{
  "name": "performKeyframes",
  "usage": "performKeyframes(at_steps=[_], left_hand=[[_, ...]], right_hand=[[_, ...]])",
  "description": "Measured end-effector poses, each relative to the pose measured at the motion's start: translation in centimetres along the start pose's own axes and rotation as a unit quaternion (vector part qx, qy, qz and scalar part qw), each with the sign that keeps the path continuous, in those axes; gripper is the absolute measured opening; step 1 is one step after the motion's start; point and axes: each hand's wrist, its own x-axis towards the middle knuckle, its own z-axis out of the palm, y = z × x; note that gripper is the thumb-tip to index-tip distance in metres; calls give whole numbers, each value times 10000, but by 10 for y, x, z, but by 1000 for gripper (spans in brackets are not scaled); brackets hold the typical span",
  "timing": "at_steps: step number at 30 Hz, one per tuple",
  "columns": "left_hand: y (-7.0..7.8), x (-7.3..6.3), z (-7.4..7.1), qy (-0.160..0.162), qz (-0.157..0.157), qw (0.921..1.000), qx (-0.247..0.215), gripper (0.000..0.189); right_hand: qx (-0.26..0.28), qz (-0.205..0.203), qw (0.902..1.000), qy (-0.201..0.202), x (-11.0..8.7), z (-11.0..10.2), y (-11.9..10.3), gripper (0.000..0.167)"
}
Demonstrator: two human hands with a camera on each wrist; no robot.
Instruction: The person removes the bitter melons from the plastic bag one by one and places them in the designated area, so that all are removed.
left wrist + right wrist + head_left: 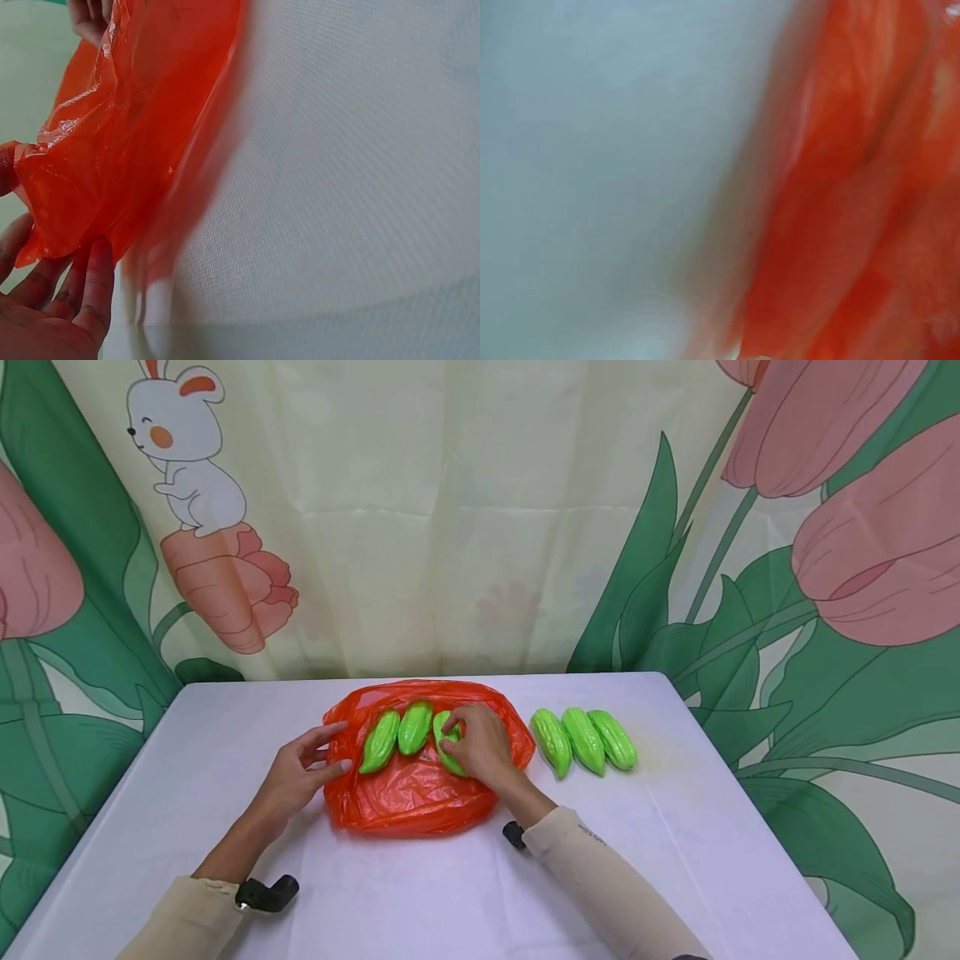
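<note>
A red plastic bag point(405, 785) lies spread wide on the table. Inside it are two bright green, ridged bitter melons point(381, 742) side by side, plus a third bitter melon point(442, 743) under my right hand point(480, 742). The right thumb and forefinger curl about this third one, which the hand partly covers. At the bag's left rim, my left hand point(298, 768) has its thumb and fingers around the crumpled edge; in the left wrist view the fingers point(96, 289) hold the raised red plastic. Only bag and tablecloth show in the right wrist view.
Three more bitter melons point(585, 739) lie in a row just right of the bag. A white cloth covers the table point(405, 902). Behind its far edge hangs a curtain point(465, 527) printed with tulips and a rabbit.
</note>
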Motion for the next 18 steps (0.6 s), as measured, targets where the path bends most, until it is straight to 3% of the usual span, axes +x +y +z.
performKeyframes(at_steps=[7, 18], left_hand=[[-2, 0, -3, 19, 65, 10000, -3, 69], [-3, 1, -2, 38, 47, 10000, -10, 70]], right_hand=[[192, 207, 9996, -45, 0, 1, 2, 44], [345, 254, 9978, -504, -1, -2, 4, 55]])
